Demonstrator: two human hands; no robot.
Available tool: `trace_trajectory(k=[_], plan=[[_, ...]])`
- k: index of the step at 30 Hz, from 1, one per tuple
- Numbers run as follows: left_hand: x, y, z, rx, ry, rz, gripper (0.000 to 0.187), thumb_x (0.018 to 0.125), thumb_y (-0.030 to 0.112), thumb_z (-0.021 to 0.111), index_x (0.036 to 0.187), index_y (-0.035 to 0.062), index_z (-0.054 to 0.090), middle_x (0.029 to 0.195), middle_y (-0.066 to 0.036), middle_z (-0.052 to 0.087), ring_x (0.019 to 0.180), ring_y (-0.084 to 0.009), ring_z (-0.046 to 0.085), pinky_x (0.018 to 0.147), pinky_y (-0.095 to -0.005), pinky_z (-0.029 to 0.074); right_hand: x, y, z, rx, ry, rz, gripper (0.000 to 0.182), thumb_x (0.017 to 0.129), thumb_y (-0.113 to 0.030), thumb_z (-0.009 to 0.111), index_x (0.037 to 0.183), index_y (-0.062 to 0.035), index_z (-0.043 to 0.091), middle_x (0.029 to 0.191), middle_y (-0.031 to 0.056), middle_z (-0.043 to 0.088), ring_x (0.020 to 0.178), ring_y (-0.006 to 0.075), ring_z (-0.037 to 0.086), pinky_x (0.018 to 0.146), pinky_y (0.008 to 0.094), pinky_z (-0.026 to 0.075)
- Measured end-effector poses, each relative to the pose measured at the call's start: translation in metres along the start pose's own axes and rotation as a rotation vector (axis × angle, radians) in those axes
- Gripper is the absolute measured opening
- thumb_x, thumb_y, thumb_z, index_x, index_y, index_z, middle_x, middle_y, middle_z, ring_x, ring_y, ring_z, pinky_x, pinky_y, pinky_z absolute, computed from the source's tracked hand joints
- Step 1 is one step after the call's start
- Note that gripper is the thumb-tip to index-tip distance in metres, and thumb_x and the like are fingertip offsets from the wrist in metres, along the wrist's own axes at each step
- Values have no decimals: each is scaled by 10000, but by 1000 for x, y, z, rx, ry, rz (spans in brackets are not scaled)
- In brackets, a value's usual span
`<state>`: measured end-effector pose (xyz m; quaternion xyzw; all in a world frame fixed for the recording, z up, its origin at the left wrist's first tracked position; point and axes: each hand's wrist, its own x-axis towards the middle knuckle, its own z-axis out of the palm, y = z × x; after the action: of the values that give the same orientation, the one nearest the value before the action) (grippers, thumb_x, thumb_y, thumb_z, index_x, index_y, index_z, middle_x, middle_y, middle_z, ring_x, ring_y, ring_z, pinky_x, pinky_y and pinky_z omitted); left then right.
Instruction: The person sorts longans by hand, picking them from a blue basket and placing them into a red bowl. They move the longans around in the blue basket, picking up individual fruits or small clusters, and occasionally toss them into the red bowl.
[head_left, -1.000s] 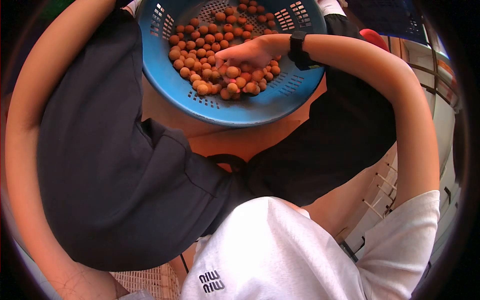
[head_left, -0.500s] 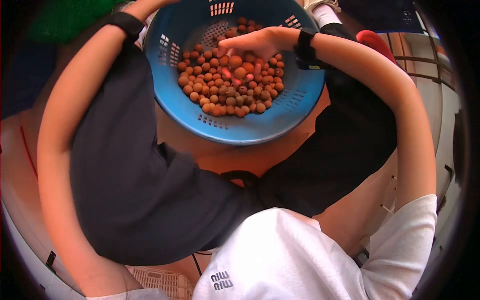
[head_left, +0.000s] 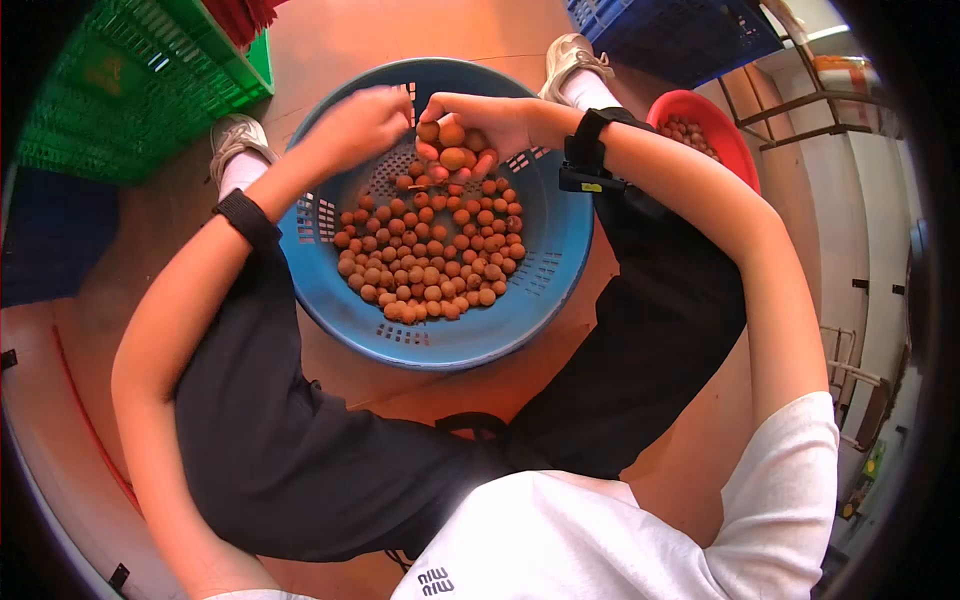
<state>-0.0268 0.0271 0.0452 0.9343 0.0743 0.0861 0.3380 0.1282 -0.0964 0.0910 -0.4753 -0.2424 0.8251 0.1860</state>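
Note:
A round blue plastic basket (head_left: 430, 352) with slotted sides stands between my legs. Many small round brown fruits (head_left: 425, 270) lie in its bottom. Over the far part of the basket, my right hand (head_left: 490, 125) is cupped palm up, fingers curled round several of these fruits (head_left: 452, 158). My left hand (head_left: 365, 125) is beside it, above the far left rim, slightly blurred. Its fingers are curled together close to my right fingertips, and whatever they may hold is hidden.
A green crate (head_left: 150, 80) with something red on it is at the far left, a blue crate (head_left: 680, 35) at the far right. Right of my right shoe (head_left: 575, 62), a red bowl (head_left: 735, 150) holds small round items. Metal bars (head_left: 800, 105) stand beyond it.
The view has shifted to show more of the far floor. My left hand has come from the top edge to beside my right hand, which is now raised with the fruits more visible.

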Motion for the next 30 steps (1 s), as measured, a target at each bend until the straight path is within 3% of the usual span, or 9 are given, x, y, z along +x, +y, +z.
trace_trajectory(k=[4, 7, 11, 14, 17, 23, 26, 29, 30], plan=[[-6, 5, 29, -746, -758, -223, 456, 769, 135, 547, 1192, 21, 419, 1148, -80, 513, 954, -156, 531, 804, -271, 441, -1, 2, -7, 21, 60, -19, 359, 834, -394, 361, 827, -61, 494, 733, 67, 543, 551, 129, 472, 360, 182, 290], [-9, 28, 18, -908, -764, -373, 511, 765, 153, 567, 1229, 21, 400, 1156, -90, 506, 947, -148, 533, 837, -279, 443, 1, 6, -11, -9, 77, -42, 364, 840, -397, 358, 831, -60, 494, 724, 63, 541, 553, 126, 472, 367, 183, 297], [-7, 40, 12, -914, -877, -389, 547, 828, 385, 578, 1222, 38, 427, 1145, -99, 526, 930, -140, 547, 839, -290, 444, 5, 4, -18, -49, 141, -79, 368, 846, -397, 352, 827, -61, 500, 694, 43, 535, 533, 112, 459, 371, 185, 302], [0, 47, 4, -931, -809, -532, 494, 876, 480, 464, 1106, 47, 524, 1058, -85, 577, 870, -134, 559, 806, -281, 445, 7, 2, -26, -42, 153, -88, 360, 843, -394, 356, 816, -68, 508, 671, 25, 536, 516, 99, 463, 376, 182, 321], [3, 33, 6, -922, -737, -434, 446, 917, 463, 375, 913, 65, 574, 924, -49, 605, 810, -124, 559, 778, -268, 441, 1, -1, -34, -60, 74, -127, 323, 812, -382, 446, 850, -76, 540, 713, 26, 570, 568, 106, 519, 431, 192, 382], [6, 24, -3, -821, -568, -359, 357, 925, 386, 384, 767, 96, 519, 746, -15, 548, 732, -99, 541, 679, -229, 437, -14, -10, -32, -125, 249, -165, 365, 837, -424, 393, 818, -85, 526, 699, 4, 552, 556, 71, 532, 413, 153, 391], [13, 13, -14, -755, -263, -440, 364, 922, 378, 369, 750, 94, 518, 719, -8, 535, 666, -86, 515, 619, -213, 418, -15, -10, -42, -132, 226, -172, 363, 840, -424, 387, 810, -89, 523, 720, -2, 552, 560, 70, 521, 409, 154, 384], [22, -9, -20, -783, 353, -449, 356, 938, 361, 294, 978, 52, 466, 756, -62, 610, 595, -122, 554, 538, -232, 442, -21, -7, -44, -135, 176, -166, 322, 811, -416, 430, 773, -114, 536, 715, -14, 571, 571, 67, 519, 424, 168, 376], [24, -16, -26, -787, 436, -462, 359, 939, 360, 285, 1023, 45, 434, 780, -74, 620, 599, -127, 559, 529, -240, 447, -22, -6, -44, -126, 171, -146, 321, 812, -413, 430, 770, -112, 537, 721, -8, 575, 568, 68, 519, 423, 171, 377]])
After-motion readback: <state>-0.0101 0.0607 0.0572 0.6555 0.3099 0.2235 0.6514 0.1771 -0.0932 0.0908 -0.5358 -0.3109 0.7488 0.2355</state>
